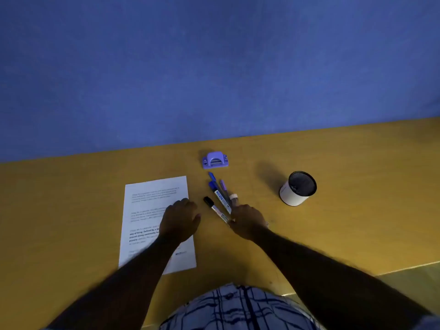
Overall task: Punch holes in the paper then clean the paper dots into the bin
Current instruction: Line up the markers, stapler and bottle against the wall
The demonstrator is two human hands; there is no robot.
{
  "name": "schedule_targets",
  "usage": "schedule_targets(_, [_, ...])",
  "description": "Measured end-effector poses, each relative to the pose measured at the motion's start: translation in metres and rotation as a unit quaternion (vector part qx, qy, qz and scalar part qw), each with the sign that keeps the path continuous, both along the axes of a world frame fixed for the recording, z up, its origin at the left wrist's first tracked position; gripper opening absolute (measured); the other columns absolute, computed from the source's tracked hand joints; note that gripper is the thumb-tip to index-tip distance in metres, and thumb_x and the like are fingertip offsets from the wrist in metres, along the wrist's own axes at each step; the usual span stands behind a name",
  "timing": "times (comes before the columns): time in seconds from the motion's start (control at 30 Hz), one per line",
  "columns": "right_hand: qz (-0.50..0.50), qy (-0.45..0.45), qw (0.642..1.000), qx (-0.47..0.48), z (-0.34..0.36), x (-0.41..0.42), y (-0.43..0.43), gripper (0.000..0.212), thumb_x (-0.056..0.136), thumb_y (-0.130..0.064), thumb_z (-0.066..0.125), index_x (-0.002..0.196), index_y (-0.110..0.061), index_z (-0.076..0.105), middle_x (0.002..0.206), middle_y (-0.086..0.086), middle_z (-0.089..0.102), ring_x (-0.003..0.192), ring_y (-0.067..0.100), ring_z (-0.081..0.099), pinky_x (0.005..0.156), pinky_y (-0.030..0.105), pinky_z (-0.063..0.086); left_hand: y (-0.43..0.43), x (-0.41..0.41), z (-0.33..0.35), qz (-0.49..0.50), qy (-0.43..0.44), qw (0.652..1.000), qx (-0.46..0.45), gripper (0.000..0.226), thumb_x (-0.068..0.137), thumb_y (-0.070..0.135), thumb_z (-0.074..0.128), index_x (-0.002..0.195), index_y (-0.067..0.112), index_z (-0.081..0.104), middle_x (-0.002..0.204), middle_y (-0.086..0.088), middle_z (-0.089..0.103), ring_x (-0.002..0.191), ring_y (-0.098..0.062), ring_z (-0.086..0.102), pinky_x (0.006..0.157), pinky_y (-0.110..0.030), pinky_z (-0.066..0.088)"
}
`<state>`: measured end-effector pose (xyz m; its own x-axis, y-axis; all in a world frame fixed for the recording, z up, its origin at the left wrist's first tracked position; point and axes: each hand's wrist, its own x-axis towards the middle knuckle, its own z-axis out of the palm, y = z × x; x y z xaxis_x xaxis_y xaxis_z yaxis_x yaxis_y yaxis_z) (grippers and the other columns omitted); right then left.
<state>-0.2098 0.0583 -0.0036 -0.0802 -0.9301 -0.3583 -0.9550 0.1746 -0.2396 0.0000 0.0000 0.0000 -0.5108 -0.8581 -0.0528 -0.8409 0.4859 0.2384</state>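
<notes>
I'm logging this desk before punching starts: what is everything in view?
paper: one, white, printed, left of the pens
punch: one, purple, beyond the pens, near the wall
pens: four, blue, purple and black caps, centre of table
bin: one, white, dark inside, right of the pens
table: one, yellow-brown, under everything
wall: one, blue, behind the table
shirt: one, blue checked, bottom edge
left hand: one, resting on the paper
right hand: one, at the pens' near ends, grip unclear
</notes>
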Motion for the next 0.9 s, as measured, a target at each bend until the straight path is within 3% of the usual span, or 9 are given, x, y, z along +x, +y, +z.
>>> schedule_targets(0.1, [-0.006,0.04,0.999,0.003,-0.004,0.009,-0.003,0.059,0.087,-0.043,0.064,0.131,-0.008,0.047,0.105,0.008,0.065,0.088,0.021,0.064,0.069,0.035,0.058,-0.003,-0.006,-0.004,-0.015,0.002,1.0,0.002,0.032,0.093,0.039,0.05,0.108,0.015,0.064,0.108,-0.004,0.063,0.097,-0.02,0.059,0.08,-0.033,0.048])
schedule_targets(0.2, [-0.006,0.056,0.998,-0.008,-0.012,0.016,-0.005,0.053,0.086,-0.041,0.066,0.125,-0.009,0.052,0.101,0.007,0.064,0.075,0.016,0.059,0.055,0.029,0.049,-0.003,-0.013,-0.008,-0.033,-0.012,0.999,0.031,0.036,0.095,0.04,0.043,0.115,0.016,0.061,0.115,-0.004,0.061,0.103,-0.018,0.056,0.085,-0.03,0.047])
schedule_targets(0.3, [-0.032,0.034,0.999,-0.015,-0.02,0.017,-0.007,0.054,0.084,-0.036,0.068,0.126,-0.008,0.049,0.092,0.004,0.062,0.066,0.012,0.052,0.045,0.022,0.036,-0.002,-0.017,-0.014,0.005,0.034,0.997,0.069,0.036,0.095,0.038,0.049,0.117,0.014,0.061,0.115,-0.004,0.062,0.104,-0.019,0.059,0.085,-0.029,0.048])
schedule_targets(0.4, [-0.041,-0.002,0.999,-0.028,-0.021,0.019,-0.009,0.039,0.082,-0.038,0.068,0.113,-0.014,0.061,0.093,0.001,0.063,0.071,0.01,0.059,0.055,0.024,0.052,-0.002,-0.023,-0.016,0.078,0.092,0.987,0.106,0.027,0.093,0.035,0.055,0.1,0.012,0.066,0.095,-0.004,0.066,0.087,-0.018,0.063,0.07,-0.023,0.046])
schedule_targets(0.5, [-0.03,-0.033,0.998,-0.048,-0.023,0.023,-0.008,0.021,0.084,-0.042,0.066,0.093,-0.023,0.068,0.092,-0.003,0.066,0.071,0.004,0.057,0.056,0.018,0.047,-0.005,-0.034,-0.013,0.184,0.189,0.939,0.219,0.03,0.092,0.039,0.058,0.086,0.011,0.069,0.08,-0.001,0.069,0.071,-0.014,0.063,0.059,-0.022,0.047])
schedule_targets(0.6, [-0.02,-0.049,0.995,-0.08,-0.024,0.028,-0.011,0.023,0.086,-0.044,0.065,0.096,-0.024,0.067,0.091,-0.006,0.064,0.073,0.002,0.051,0.054,0.015,0.034,-0.009,-0.047,-0.011,0.293,0.311,0.839,0.335,0.033,0.093,0.04,0.059,0.09,0.009,0.071,0.085,-0.009,0.073,0.08,-0.023,0.07,0.076,-0.04,0.059])
schedule_targets(0.63, [-0.016,-0.048,0.995,-0.086,-0.024,0.028,-0.011,0.024,0.086,-0.044,0.064,0.098,-0.024,0.067,0.091,-0.005,0.063,0.074,0.003,0.051,0.056,0.015,0.034,-0.01,-0.05,-0.011,0.309,0.33,0.825,0.34,0.031,0.094,0.036,0.058,0.092,0.008,0.07,0.088,-0.01,0.072,0.084,-0.026,0.07,0.081,-0.045,0.058])
schedule_targets(0.77, [-0.003,-0.049,0.995,-0.085,-0.025,0.026,-0.016,0.03,0.087,-0.05,0.062,0.095,-0.022,0.068,0.081,-0.007,0.059,0.067,0.002,0.049,0.053,0.015,0.031,-0.016,-0.049,-0.013,0.294,0.352,0.814,0.358,0.023,0.096,0.027,0.056,0.093,0.007,0.068,0.091,-0.012,0.071,0.087,-0.027,0.07,0.083,-0.048,0.058])
schedule_targets(0.9, [-0.01,-0.078,0.995,-0.066,-0.024,0.021,-0.027,0.039,0.089,-0.059,0.056,0.093,-0.022,0.067,0.081,-0.005,0.062,0.067,0.004,0.054,0.056,0.019,0.043,-0.025,-0.039,-0.016,0.301,0.371,0.8,0.363,0.018,0.096,0.022,0.055,0.088,0.01,0.065,0.091,-0.015,0.07,0.087,-0.029,0.07,0.083,-0.046,0.058])
